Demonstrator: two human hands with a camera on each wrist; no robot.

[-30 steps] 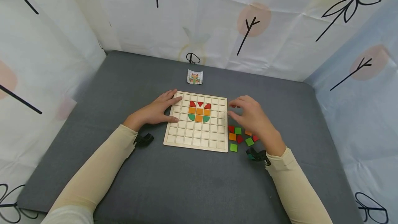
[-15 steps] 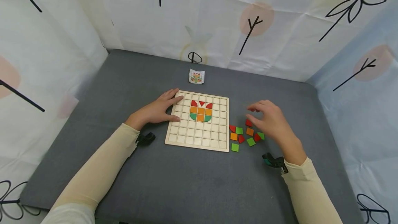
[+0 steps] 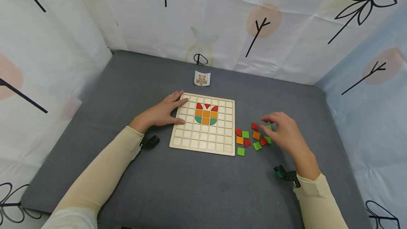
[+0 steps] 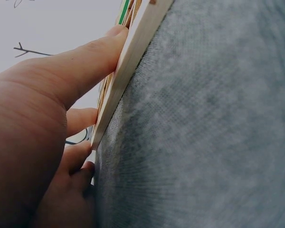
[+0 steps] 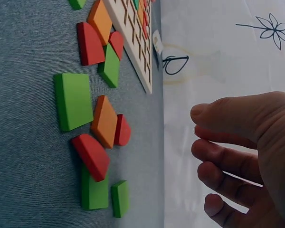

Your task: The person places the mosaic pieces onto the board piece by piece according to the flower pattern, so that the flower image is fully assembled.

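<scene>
Three sides of my workspace are closed in by white printed sheets [image 3: 219,13], creased and marked with peach circles, black twigs and leaf outlines; the one to my right has a bluish tint. Between them lies a grey, woven-looking tabletop [image 3: 203,186]. On it, in front of me, sits a pale wooden grid board [image 3: 203,136], with nine coloured tiles [image 3: 206,113] set in its cells: red quarter-rounds either side of a red triangle, a row of three orange squares, then an orange square between two green quarter-rounds. Just past its far edge stands a small picture card [image 3: 202,78]. My left grip [image 3: 159,114] lies on the board's left edge, thumb and fingers spread and resting there rather than clenched. My right grip [image 3: 284,130] hangs in the air with nothing in it, fingers loosely bent, near the outer end of the red, green and orange loose tiles [image 3: 256,135] scattered right of the board. A second ago that right grip was just beside the board's right edge, hiding several of those tiles; it has since drawn away to the right and toward me, uncovering more of them. My left grip has kept its place, and the nine-tile pattern is unchanged.
</scene>
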